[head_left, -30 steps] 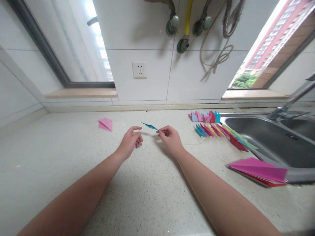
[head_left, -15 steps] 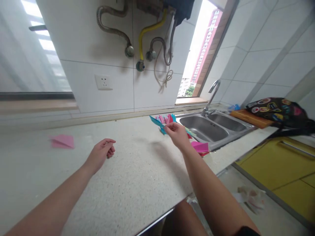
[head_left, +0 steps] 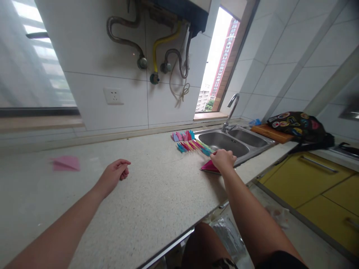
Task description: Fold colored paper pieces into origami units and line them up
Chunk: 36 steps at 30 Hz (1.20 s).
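Observation:
My right hand (head_left: 224,160) pinches the end of a blue folded paper plane (head_left: 206,151) at the right end of a row of folded paper planes (head_left: 190,145). Those are blue, red, yellow and pink and lie closely lined up by the sink. Partly under the hand sits a magenta folded paper plane (head_left: 209,166). My left hand (head_left: 112,175) hovers or rests over the counter's middle-left, fingers curled in with nothing visible in them. A pink paper plane (head_left: 66,163) lies alone at the far left.
A second cluster of paper planes (head_left: 183,135) sits nearer the wall. To the right come a double steel sink (head_left: 241,154) with a faucet (head_left: 231,112), a wooden board (head_left: 270,133) and a patterned bag (head_left: 300,125). The counter's front edge (head_left: 174,244) runs close to my legs.
My right hand has moved right and down with the blue paper plane, to the row's right end. The view has shifted slightly right. My left hand has stayed about where it was.

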Available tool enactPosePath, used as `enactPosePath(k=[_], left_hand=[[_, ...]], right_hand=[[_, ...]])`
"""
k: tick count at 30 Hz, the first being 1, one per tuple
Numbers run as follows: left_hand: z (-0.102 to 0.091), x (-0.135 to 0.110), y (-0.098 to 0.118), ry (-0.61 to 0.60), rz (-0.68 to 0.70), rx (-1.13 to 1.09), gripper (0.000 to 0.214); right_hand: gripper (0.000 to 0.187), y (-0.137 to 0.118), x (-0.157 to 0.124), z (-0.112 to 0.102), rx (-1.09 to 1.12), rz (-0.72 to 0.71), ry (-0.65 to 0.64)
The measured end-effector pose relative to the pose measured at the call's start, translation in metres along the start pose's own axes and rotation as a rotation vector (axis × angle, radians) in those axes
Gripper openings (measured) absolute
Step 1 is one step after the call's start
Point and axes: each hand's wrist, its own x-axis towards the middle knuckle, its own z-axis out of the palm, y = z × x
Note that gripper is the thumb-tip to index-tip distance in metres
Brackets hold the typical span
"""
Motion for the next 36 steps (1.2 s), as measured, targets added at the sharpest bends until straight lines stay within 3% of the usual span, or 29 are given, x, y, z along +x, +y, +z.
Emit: enactPosePath(k=[20,36], left_hand=[[0.001,0.001,0.002,-0.008,-0.016,0.026,0.029],[-0.001,0.003,0.000,-0.016,-0.016,0.021,0.029]], right_hand=[[0.033,-0.018,0.027,0.015,-0.158,-0.019,-0.153],[0.037,-0.020,0.033,0.026,-0.170,-0.041,-0.096]])
